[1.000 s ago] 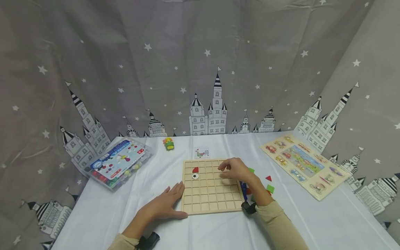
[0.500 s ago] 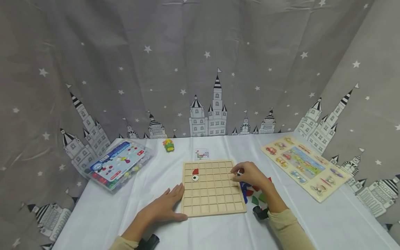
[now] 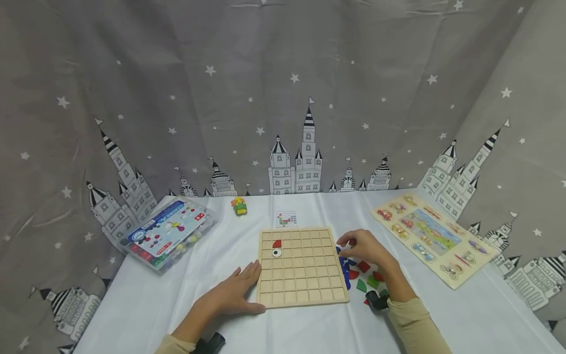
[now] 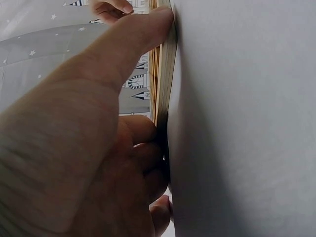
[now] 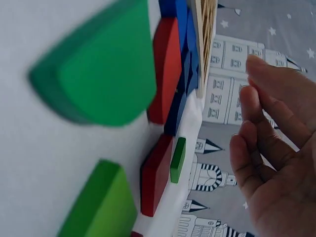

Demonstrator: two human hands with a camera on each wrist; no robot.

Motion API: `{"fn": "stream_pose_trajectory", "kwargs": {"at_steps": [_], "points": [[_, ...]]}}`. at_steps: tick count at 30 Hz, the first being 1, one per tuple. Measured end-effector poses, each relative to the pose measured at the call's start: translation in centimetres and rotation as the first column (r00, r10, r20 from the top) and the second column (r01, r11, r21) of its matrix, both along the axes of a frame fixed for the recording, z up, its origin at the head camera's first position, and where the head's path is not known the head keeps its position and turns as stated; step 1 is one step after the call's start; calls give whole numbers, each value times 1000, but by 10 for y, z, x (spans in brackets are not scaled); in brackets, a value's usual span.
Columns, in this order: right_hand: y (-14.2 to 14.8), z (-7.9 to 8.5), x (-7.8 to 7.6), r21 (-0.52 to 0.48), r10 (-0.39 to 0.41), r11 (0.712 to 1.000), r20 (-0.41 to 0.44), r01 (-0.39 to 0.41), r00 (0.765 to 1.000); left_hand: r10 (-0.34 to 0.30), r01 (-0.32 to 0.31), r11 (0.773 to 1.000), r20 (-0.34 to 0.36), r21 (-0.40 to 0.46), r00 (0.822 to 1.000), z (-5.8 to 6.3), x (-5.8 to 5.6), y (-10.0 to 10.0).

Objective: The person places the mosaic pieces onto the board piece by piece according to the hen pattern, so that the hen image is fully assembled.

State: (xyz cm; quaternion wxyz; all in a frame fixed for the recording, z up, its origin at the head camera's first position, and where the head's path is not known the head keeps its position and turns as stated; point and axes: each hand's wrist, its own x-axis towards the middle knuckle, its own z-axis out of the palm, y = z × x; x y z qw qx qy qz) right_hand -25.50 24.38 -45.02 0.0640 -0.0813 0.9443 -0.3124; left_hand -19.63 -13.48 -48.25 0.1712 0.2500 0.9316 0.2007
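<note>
A wooden grid board (image 3: 302, 283) lies flat on the white cloth. Near its upper left, a red quarter-round piece (image 3: 277, 243) sits directly above a round white eye piece (image 3: 276, 252). My left hand (image 3: 234, 293) rests along the board's left side, fingers spread and thumb at the near corner. Past the right edge, my right hand (image 3: 363, 247) hovers over loose pieces with loosely bent fingers; the right wrist view shows nothing between them. Below that hand are blue pieces (image 3: 345, 274), a red square (image 3: 363, 266) and a green quarter-round piece (image 5: 106, 69).
A small picture card (image 3: 286, 219) lies behind the board, and a toy figure (image 3: 239, 206) stands to its left. Far left is a clear plastic case (image 3: 170, 231) of colored pieces. A wooden picture puzzle (image 3: 431, 236) lies at the right.
My right hand has moved right, from over the board to beyond its right edge, uncovering more grid cells. My left hand stays put.
</note>
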Motion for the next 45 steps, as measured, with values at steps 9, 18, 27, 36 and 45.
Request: {"fn": "stream_pose_trajectory", "kwargs": {"at_steps": [9,18,27,36,45], "points": [[16,-5,-4,-6,-14,1000,5,14,1000,23,-23,1000,18,-17,1000,0,3,0],[31,-5,-5,-6,-55,998,33,55,998,13,-13,1000,1,-22,1000,1,1,1],[58,0,-1,-58,-77,995,57,80,995,8,-8,1000,11,-5,1000,1,0,1],[91,-14,7,-58,-59,996,80,64,995,10,-10,1000,12,-12,1000,-1,1,0],[109,-19,7,-64,-25,997,101,31,995,11,-11,1000,15,-15,1000,-2,0,0]]}}
